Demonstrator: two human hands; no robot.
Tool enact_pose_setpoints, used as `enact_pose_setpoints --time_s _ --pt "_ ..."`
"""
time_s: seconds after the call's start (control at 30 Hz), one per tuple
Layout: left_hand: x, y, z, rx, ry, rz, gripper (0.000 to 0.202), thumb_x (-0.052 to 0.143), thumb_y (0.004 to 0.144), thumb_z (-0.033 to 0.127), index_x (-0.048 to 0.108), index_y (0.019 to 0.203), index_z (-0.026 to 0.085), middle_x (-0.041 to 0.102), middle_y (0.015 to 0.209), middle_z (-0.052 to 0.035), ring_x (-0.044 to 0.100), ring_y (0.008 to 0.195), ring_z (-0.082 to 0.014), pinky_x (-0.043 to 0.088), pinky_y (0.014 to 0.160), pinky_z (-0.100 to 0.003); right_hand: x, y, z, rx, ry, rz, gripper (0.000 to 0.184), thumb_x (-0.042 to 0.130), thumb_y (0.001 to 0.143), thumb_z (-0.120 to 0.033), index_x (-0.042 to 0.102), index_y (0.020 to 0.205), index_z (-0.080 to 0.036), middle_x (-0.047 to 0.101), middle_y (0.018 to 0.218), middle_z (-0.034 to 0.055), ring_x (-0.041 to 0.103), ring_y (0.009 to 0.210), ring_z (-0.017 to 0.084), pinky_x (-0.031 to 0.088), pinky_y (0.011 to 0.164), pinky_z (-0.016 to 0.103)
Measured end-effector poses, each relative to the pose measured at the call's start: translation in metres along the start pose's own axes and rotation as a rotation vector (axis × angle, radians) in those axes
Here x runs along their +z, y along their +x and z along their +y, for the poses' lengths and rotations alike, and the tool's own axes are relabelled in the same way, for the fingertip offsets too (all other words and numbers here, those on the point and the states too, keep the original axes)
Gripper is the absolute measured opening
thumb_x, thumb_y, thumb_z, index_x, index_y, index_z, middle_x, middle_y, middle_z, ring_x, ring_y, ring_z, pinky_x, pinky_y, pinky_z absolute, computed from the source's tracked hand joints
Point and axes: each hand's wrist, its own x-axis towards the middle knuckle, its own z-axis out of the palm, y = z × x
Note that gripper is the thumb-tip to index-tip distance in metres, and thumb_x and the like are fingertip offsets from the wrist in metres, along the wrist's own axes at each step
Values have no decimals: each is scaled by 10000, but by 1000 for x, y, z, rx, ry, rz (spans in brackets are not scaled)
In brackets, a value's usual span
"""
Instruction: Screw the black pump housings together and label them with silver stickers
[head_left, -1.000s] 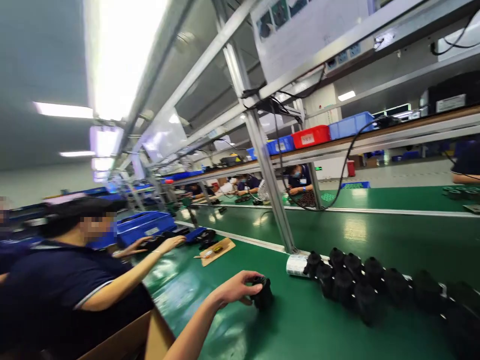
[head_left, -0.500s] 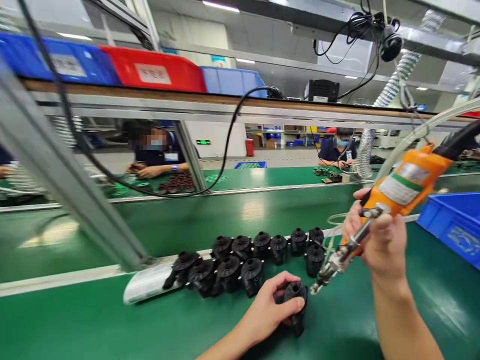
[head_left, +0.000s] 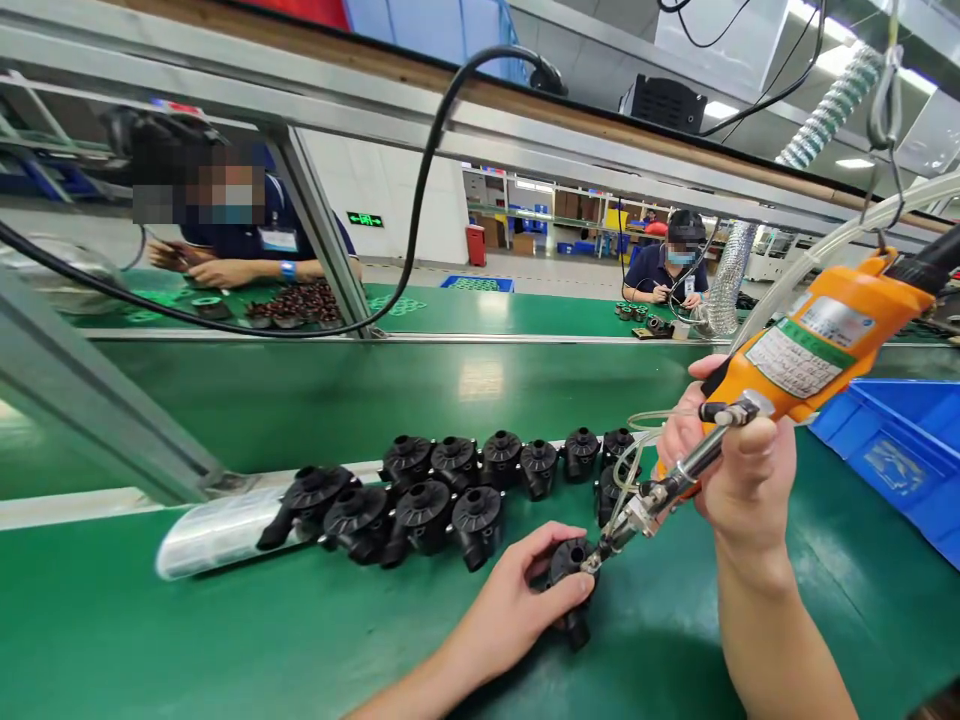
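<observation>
My left hand (head_left: 525, 590) is closed around a black plastic pump housing (head_left: 571, 560), which it holds on the green bench top with its spout pointing towards me. My right hand (head_left: 742, 470) grips an orange electric screwdriver (head_left: 814, 345) from below, tilted down to the left. The screwdriver's metal tip meets the rim of the held housing, close to my left thumb; a screw there is too small to make out. Behind my left hand stand several more black pump housings (head_left: 424, 510) in two rough rows.
A clear plastic-wrapped roll (head_left: 217, 535) lies left of the housings. At the right stands a blue bin (head_left: 892, 450). A metal post (head_left: 105, 400) rises on the left, and a black cable (head_left: 420, 200) loops below the shelf. Two people sit across the green line.
The screwdriver has come down and left, its tip now at the held housing instead of beside it. My left hand still holds the same housing. The view has shifted.
</observation>
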Motion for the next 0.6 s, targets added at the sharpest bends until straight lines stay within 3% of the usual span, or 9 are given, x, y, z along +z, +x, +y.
enact_pose_setpoints --time_s 0.33,0.47,0.6 --pt "3 1 -4 71 3 14 420 834 824 423 718 1155 191 708 1018 -40 625 963 -243 530 848 -322 16 -6 10 -2 -149 -21 705 814 709 -834 602 1049 -254 497 746 -31 456 537 119 441 476 277" --pt "5 0 -2 70 13 29 399 822 833 438 728 1129 187 717 999 -34 635 932 -239 539 838 -327 31 -11 12 5 -116 4 615 904 688 -714 604 953 -247 514 732 -34 447 527 111 493 493 295" --pt "6 -1 0 85 45 36 367 810 844 426 738 1115 188 719 992 -28 633 929 -235 534 820 -317 39 -12 9 25 -122 -4 553 900 713 -663 602 915 -244 519 697 -42 459 509 106 452 435 257"
